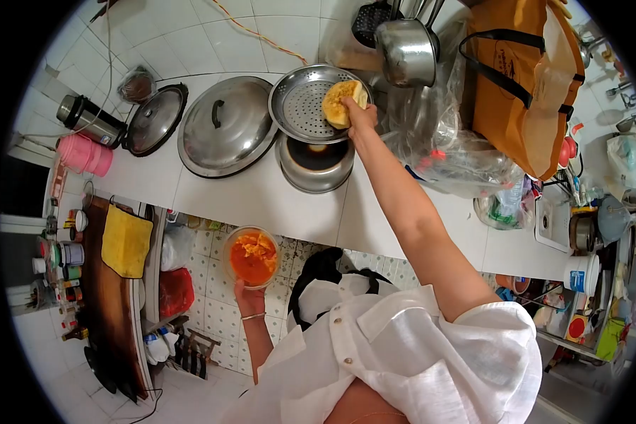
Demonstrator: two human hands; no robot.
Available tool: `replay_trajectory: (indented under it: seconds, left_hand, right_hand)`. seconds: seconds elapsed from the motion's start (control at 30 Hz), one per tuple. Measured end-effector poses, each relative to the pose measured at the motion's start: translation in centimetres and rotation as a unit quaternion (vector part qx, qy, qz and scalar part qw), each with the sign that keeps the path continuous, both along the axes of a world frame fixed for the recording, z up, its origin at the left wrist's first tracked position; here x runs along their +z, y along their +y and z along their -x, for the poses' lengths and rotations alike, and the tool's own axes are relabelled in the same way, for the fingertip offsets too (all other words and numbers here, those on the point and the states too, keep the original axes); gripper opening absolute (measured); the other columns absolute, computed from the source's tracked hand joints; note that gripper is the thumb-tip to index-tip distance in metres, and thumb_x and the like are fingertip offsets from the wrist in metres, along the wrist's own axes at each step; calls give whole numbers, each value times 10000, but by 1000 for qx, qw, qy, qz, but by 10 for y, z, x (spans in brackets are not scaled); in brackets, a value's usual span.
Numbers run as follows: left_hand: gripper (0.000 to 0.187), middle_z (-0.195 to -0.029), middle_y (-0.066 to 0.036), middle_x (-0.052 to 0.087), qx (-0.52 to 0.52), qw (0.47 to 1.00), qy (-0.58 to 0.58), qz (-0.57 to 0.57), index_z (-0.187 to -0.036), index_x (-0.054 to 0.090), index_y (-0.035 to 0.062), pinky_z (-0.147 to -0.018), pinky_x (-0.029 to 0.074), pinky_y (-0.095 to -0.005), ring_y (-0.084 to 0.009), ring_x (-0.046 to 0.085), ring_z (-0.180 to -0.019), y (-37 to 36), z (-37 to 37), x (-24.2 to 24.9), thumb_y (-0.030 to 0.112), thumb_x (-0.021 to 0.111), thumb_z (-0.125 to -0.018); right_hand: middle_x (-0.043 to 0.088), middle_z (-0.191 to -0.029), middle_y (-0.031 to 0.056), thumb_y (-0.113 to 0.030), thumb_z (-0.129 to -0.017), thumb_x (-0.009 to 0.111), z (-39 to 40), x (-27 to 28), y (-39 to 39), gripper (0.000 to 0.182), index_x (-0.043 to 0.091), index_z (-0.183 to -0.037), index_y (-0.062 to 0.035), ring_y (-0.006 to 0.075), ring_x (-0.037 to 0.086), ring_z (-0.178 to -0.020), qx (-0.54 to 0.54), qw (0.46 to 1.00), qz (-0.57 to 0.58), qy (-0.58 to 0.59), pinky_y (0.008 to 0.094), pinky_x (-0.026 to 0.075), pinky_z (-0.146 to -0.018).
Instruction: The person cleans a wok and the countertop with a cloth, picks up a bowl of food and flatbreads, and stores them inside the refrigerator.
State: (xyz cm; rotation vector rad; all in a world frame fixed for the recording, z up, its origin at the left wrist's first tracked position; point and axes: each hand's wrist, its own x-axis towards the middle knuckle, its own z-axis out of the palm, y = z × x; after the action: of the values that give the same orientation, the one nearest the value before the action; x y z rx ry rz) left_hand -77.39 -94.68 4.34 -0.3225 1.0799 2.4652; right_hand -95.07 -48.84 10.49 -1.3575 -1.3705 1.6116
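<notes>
My left hand (249, 299) holds a round clear container (273, 274) from below. Orange-red food (254, 260) with lumps on one side fills it. Out over the counter, my right hand (361, 118) is closed on a browned yellow piece of bread or pancake (340, 101). That piece is at the right side of a perforated steel tray (297, 107); whether it touches the tray I cannot tell. Below the tray stands a steel pot (316, 181) with dark contents, partly covered by the tray.
A large steel lid (226, 138) and a glass lid (154, 121) lie left on the white counter (381, 212). Plastic bags (466, 166) and an orange tote bag (509, 88) are at the right. A saucepan (406, 55) hangs behind. A yellow cloth (126, 242) hangs at left.
</notes>
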Motion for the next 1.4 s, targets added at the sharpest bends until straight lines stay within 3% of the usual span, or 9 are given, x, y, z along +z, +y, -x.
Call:
replay_trajectory:
  seconds: [0.2,0.4,0.6,0.8,0.83,1.03,1.1,1.27,1.4]
  left_hand:
    - [642,-1295,-120,481,-56,998,-16,-7,-1326,373,54,-900,496,-390,-252,531,-1135,10,25,1,327,619,-800]
    - [689,-1317,-113,453,-183,983,12,12,-1343,343,56,-936,470,-391,-245,495,-1177,46,60,11,292,642,-768]
    - [751,-1329,-117,433,-388,920,16,52,-1350,318,33,-992,416,-387,-250,464,-1203,147,77,28,269,673,-732]
    - [776,-1330,-122,430,-582,809,74,35,-1355,311,27,-995,410,-387,-251,451,-1215,272,-8,49,283,681,-723]
    - [781,-1334,-123,427,-613,787,-8,66,-1358,307,26,-1000,405,-389,-253,450,-1216,324,7,44,287,680,-724]
    - [744,-1345,-130,421,-726,686,-49,10,-1354,318,21,-1014,389,-406,-269,437,-1230,474,-157,50,296,651,-748]
    - [696,-1305,-140,473,-733,665,-141,17,-1324,371,15,-987,414,-444,-287,486,-1187,538,-226,46,315,627,-750]
    - [627,-1268,-135,504,-786,597,-157,-4,-1273,424,12,-893,501,-407,-274,530,-1135,624,-415,72,329,614,-766]
    - [650,-1266,-140,502,-819,547,-175,4,-1283,412,7,-887,507,-396,-266,541,-1123,727,-530,56,348,618,-770]
  right_hand:
    - [505,-1086,137,-261,-568,810,-23,16,-6,623,464,-1043,-55,260,529,-961,-25,940,-322,-108,379,460,-797]
    - [544,-877,59,-145,-688,770,-85,80,-42,433,429,-942,-59,124,539,-782,90,970,-55,221,278,482,-671]
    - [538,-913,43,-172,-692,776,-279,74,-63,449,456,-988,-61,124,532,-850,134,983,-20,126,262,452,-770]
    - [563,-982,82,-108,-751,715,-546,27,-124,453,446,-1106,-23,164,579,-892,-252,953,119,123,298,497,-770]
    - [564,-984,88,-110,-759,705,-545,41,-94,444,441,-1105,-20,165,583,-882,-327,929,167,56,299,502,-761]
    - [555,-1021,100,-122,-804,656,-721,64,-110,382,431,-1099,-28,168,565,-923,-605,783,92,109,310,481,-816]
    - [546,-1035,97,-113,-814,643,-766,90,-75,374,423,-1104,-29,172,553,-953,-639,758,107,75,308,465,-841]
    - [520,-1085,104,-153,-807,653,-889,103,-68,422,410,-1126,-20,189,542,-980,-743,662,76,69,318,456,-851]
    - [510,-1060,97,-155,-773,689,-979,97,31,460,409,-1111,-17,180,530,-965,-762,645,60,13,306,452,-835]
